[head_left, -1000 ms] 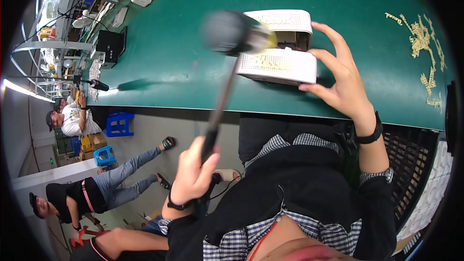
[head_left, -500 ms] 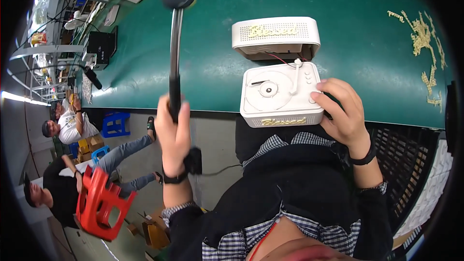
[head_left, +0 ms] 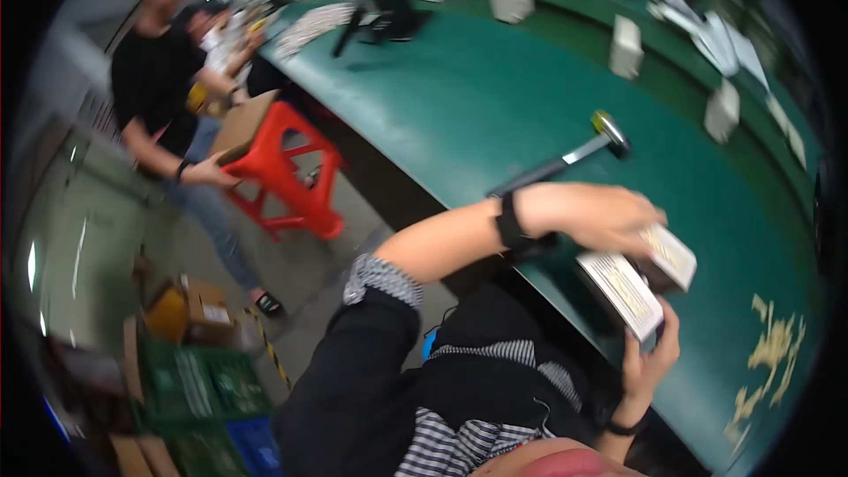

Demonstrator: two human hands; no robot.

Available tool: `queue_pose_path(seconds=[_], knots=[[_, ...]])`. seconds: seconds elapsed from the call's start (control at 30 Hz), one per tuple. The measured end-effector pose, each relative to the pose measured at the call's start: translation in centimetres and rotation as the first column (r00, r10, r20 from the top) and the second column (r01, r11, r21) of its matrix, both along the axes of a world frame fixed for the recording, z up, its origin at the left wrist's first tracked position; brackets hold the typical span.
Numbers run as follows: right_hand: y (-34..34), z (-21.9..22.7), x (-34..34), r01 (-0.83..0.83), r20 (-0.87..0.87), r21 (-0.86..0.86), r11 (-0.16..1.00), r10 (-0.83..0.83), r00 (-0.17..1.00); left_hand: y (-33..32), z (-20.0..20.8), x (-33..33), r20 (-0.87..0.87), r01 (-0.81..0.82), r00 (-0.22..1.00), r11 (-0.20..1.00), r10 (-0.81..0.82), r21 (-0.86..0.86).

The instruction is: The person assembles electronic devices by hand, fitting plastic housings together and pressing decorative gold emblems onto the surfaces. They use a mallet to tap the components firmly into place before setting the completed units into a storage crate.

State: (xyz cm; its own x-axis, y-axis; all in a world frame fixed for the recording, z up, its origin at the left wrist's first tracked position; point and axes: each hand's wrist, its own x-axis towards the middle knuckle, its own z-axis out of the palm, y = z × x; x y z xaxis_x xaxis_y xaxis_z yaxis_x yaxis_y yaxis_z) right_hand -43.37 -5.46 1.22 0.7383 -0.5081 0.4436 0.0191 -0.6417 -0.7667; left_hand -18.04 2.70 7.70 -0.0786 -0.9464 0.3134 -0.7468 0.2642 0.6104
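Observation:
The front half of a white record-player-shaped box [head_left: 624,293], with yellow lettering on its perforated side, is tilted up near the table's front edge. My right hand [head_left: 655,360] grips it from the near end, thumb and fingers at its lower corner. Right behind it is the white perforated cover [head_left: 673,258], also bearing yellow lettering. My left hand [head_left: 587,216] reaches across with its fingers bent over the cover's top; motion blurs them slightly. Beyond my left wrist, a hammer [head_left: 579,152] with a dark head and handle lies on the green table.
Yellow lettering pieces [head_left: 767,358] lie at the right of the green table [head_left: 442,115]. White boxes [head_left: 627,46] stand along the far side. At left, a person [head_left: 159,79] holds a red stool [head_left: 291,168] with cardboard on it. Green crates [head_left: 199,380] sit at lower left.
The hammer has left my left hand and lies on the table. That hand has moved right to the cover. The box is tilted up in my right hand. My view has turned.

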Motion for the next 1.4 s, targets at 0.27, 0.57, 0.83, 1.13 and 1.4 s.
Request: queue_pose_path(seconds=[0.27, 0.57, 0.83, 1.13, 1.4], knots=[[0.8, -1.8, -0.4, 0.069, 0.08, 0.121, 0.99, -0.079, 0.994, 1.4, 3.7, -1.0, 0.112, -0.078, 0.992, 0.98, 0.058, 0.184], [-2.8, -1.2, -1.3, 0.028, 0.028, 0.198, 0.98, -0.035, 0.999, 2.1, 4.6, 1.7, -0.073, -0.232, 0.972, 0.885, 0.222, -0.405], [-5.8, 8.6, 2.0, -0.37, -0.347, -0.435, 0.821, 0.226, 0.91, -0.7, -0.2, 2.3, 0.142, -0.227, 0.962, 0.972, 0.233, -0.054], [-10.2, 10.4, 6.2, -0.578, -0.547, -0.456, 0.677, 0.299, 0.782, -3.9, 0.2, 0.5, -0.149, -0.014, 0.989, 0.999, 0.021, 0.048], [-11.1, 10.6, 4.4, -0.541, -0.538, -0.249, 0.803, 0.349, 0.767, -1.9, 1.1, 2.6, -0.132, -0.034, 0.99, 0.992, 0.05, 0.122]])
